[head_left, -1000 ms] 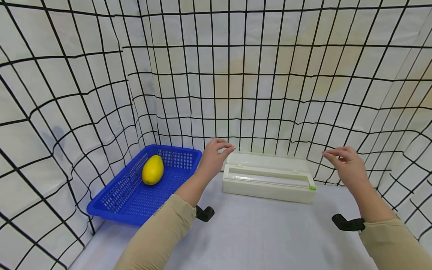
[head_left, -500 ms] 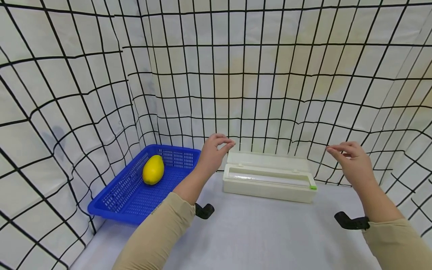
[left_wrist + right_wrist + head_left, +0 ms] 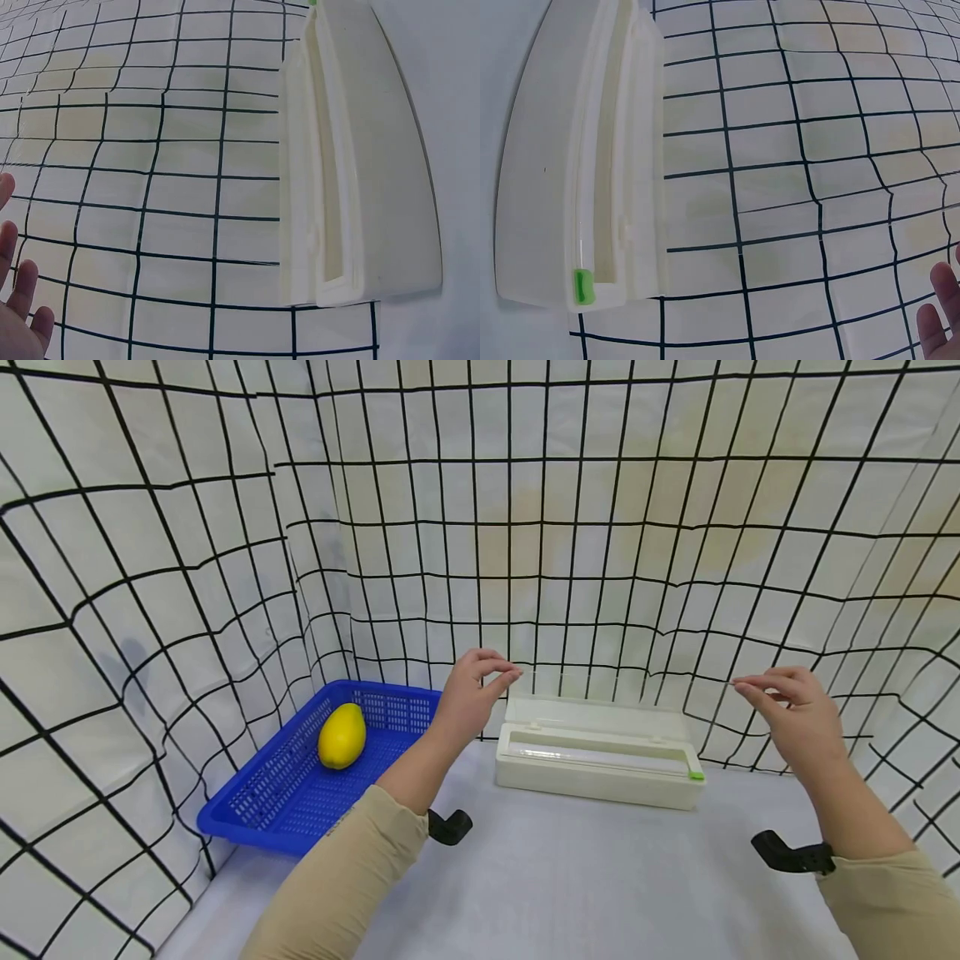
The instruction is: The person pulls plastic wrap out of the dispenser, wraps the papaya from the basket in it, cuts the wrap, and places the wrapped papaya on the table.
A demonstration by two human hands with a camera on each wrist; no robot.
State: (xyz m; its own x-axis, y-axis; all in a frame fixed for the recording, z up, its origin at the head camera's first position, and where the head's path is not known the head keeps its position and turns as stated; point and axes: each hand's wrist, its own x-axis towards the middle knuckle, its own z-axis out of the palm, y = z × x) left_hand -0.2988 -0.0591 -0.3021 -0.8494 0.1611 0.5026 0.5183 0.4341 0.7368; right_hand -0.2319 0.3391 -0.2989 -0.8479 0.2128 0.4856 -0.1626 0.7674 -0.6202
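In the head view, my left hand (image 3: 468, 693) is raised behind the blue basket's right side, thumb and fingertips pinched together. My right hand (image 3: 802, 718) is up at the right in a matching pinch. Between them a sheet of clear plastic wrap (image 3: 592, 683) seems stretched; it is nearly invisible, showing only as a faint haze over the grid. Below and between the hands sits a white plastic wrap dispenser (image 3: 596, 785), its lid tipped back, a roll (image 3: 592, 757) inside and a green slider (image 3: 696, 775) at the right end. Both wrist views catch only some fingers.
A blue slotted basket (image 3: 300, 806) stands at the left with a yellow lemon (image 3: 342, 736) in it. Black grid panels (image 3: 508, 527) backed with white sheeting rise at the back and sides. A white cloth (image 3: 600, 885) covers the table.
Both hands have risen slightly, and the right hand has moved a little to the right, away from the left. The dispenser and lemon have stayed in place.
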